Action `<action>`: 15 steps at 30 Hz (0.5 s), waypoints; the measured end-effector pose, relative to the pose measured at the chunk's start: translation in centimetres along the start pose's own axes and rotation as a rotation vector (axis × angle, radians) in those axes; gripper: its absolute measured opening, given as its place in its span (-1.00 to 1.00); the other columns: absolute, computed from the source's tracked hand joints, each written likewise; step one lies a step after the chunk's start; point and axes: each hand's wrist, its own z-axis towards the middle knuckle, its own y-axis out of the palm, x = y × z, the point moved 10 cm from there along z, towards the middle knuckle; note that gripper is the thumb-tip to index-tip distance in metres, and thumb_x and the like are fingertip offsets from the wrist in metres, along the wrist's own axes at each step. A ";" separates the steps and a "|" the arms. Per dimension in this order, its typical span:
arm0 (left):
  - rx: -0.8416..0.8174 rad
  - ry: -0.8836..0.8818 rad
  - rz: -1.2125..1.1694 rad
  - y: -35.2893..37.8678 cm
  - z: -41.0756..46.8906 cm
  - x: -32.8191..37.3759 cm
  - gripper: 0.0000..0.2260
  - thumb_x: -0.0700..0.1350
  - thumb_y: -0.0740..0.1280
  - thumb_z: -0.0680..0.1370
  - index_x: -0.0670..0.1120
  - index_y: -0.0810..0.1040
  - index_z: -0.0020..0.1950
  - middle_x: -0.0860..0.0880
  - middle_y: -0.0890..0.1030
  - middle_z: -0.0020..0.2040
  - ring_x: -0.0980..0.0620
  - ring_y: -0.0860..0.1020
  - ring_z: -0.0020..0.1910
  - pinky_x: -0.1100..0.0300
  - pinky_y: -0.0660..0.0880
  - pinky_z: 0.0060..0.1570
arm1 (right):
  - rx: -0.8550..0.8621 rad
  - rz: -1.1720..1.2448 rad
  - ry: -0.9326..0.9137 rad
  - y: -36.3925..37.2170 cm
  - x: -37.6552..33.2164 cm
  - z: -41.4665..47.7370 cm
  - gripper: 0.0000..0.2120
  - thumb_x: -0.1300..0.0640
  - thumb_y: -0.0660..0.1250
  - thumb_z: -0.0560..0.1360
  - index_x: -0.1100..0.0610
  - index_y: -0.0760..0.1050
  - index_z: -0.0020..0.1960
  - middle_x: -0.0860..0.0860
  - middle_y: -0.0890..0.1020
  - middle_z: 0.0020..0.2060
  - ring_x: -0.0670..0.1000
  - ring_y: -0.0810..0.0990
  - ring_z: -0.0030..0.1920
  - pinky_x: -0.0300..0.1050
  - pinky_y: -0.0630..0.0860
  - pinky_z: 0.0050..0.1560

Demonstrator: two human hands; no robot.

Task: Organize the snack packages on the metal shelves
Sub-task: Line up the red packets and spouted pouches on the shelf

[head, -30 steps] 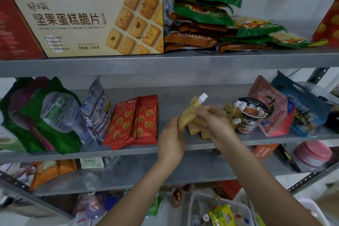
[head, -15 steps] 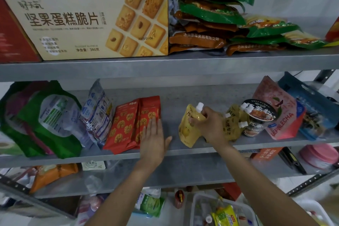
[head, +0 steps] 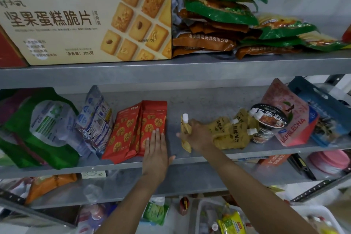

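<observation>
1. Currently the left hand (head: 155,150) lies flat with fingers straight and together. Its fingertips are on the lower right edge of the red packs (head: 133,131) and its palm is over the front lip of the middle shelf (head: 190,104). It holds nothing.
2. The right hand (head: 198,137) is curled round the yellow spout pouch (head: 183,128), gripping it mid-body. The white cap points up and the pouch tilts slightly. Its bottom corner shows under the hand, near the shelf surface; contact unclear.
3. The yellow spout pouch sits in the gap on the middle shelf, apart from the red packs and just beside the pouch pile (head: 231,133).
4. The pouch pile lies slumped against a black-lidded cup (head: 269,121). A pink bag (head: 292,125) and a blue bag (head: 326,118) lean to the right of the cup.
5. Left of the red packs there is a clear printed bag (head: 96,119), then a green bag (head: 43,129).
6. On the top shelf, a biscuit box (head: 85,24) stands with a stack of green and brown packs (head: 218,15) beside it.
</observation>
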 end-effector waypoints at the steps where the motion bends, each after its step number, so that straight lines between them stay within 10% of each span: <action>1: 0.009 0.011 -0.006 -0.3 0.0 0.1 -0.10 0.24 0.56 0.25 -0.32 0.43 0.38 -0.31 0.39 0.42 -0.23 0.39 0.41 -0.12 0.31 0.34 | -0.082 0.022 -0.024 0.4 0.1 -0.2 -0.62 -0.19 0.43 0.40 0.10 0.45 -0.08 -0.01 0.54 -0.21 -0.03 0.53 -0.19 -0.15 0.36 -0.23; 4: 0.010 0.012 -0.013 -0.3 -0.2 0.0 -0.09 0.23 0.53 0.30 -0.32 0.36 0.42 -0.31 0.32 0.46 -0.23 0.33 0.45 -0.12 0.27 0.38 | -0.139 0.060 -0.047 -0.6 1.6 -2.1 -0.60 -0.32 0.34 0.40 0.01 0.40 -0.23 -0.09 0.50 -0.27 -0.11 0.49 -0.18 -0.20 0.38 -0.14; 6: 0.029 -0.004 -0.009 -0.4 -0.4 -0.1 -0.11 0.24 0.46 0.38 -0.30 0.25 0.48 -0.28 0.20 0.51 -0.20 0.21 0.50 -0.10 0.15 0.46 | 0.122 0.099 0.136 -3.9 5.4 -3.5 -0.44 -0.31 0.34 0.41 0.13 0.45 0.16 0.07 0.48 0.16 0.10 0.39 0.25 0.01 0.31 0.27; 9: 0.036 -0.010 -0.011 -0.6 -0.5 -0.1 -0.12 0.23 0.48 0.36 -0.30 0.32 0.46 -0.30 0.28 0.49 -0.21 0.26 0.49 -0.09 0.08 0.49 | 0.498 0.272 0.421 -7.9 9.9 -6.1 -0.26 -0.12 0.44 0.43 0.31 0.25 0.38 0.31 0.24 0.37 0.26 0.20 0.40 0.08 0.16 0.38; 15: 0.032 -0.001 0.007 -0.5 -0.1 -0.2 -0.10 0.20 0.58 0.24 -0.34 0.43 0.38 -0.33 0.39 0.41 -0.25 0.39 0.40 -0.05 0.00 0.46 | 0.350 0.495 0.671 -4.8 12.4 -2.6 -0.26 -0.07 0.43 0.46 0.28 0.19 0.43 0.22 0.09 0.45 0.21 0.14 0.44 0.10 0.23 0.43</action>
